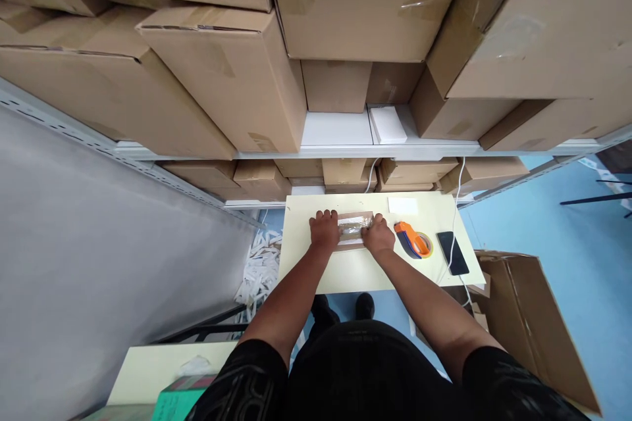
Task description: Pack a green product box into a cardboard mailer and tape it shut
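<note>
A small flat cardboard box (356, 217) lies on the pale yellow table (355, 270), with a clear plastic-wrapped item (351, 230) on top of it. My left hand (324, 230) grips the left end of that wrapped item and box. My right hand (378, 235) grips the right end. Both hands press down with fingers curled over the item. An orange tape dispenser (413, 241) lies just right of my right hand.
A black phone (453, 252) on a white cable lies at the table's right. A white paper slip (402, 204) sits at the far edge. Stacked cardboard boxes (237, 72) fill the shelves ahead. An open carton (533, 322) stands right; white paper strips (259, 270) litter the floor left.
</note>
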A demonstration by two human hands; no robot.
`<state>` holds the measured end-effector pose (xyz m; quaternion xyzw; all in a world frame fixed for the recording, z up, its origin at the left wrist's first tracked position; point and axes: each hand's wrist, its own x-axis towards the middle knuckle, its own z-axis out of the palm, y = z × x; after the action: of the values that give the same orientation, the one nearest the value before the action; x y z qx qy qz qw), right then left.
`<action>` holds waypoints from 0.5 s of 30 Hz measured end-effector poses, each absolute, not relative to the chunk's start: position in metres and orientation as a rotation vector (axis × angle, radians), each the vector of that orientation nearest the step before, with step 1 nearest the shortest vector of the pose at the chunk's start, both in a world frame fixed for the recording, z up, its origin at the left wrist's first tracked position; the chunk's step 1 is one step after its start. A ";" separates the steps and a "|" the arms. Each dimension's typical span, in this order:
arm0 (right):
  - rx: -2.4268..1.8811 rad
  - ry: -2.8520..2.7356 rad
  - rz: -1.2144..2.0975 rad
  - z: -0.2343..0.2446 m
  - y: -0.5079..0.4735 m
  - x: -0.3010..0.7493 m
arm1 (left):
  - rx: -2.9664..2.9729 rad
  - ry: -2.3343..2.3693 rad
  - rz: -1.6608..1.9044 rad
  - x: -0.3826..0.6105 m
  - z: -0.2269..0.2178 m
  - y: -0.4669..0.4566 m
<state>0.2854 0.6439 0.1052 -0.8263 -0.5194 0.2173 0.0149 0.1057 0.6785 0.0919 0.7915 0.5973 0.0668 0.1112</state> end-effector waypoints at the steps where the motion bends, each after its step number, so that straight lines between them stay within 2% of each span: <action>1: -2.555 -1.629 0.678 0.105 0.643 0.287 | 2.350 1.729 0.148 0.107 0.091 0.681; 5: -2.514 -1.571 0.733 0.104 0.638 0.287 | 2.369 1.689 0.085 0.111 0.089 0.685; 10: -2.314 -1.466 0.842 0.101 0.626 0.295 | 2.322 1.662 0.187 0.096 0.092 0.682; 12: -2.164 -1.503 0.744 0.098 0.611 0.314 | 2.355 1.548 0.304 0.081 0.093 0.676; 15: -2.145 -1.616 0.363 0.087 0.583 0.358 | 2.377 1.367 0.453 0.059 0.092 0.666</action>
<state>0.3576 0.5833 0.0873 -0.7733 -0.5824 0.1310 0.2140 0.0593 0.6661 0.0919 0.8412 0.4840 0.1604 0.1802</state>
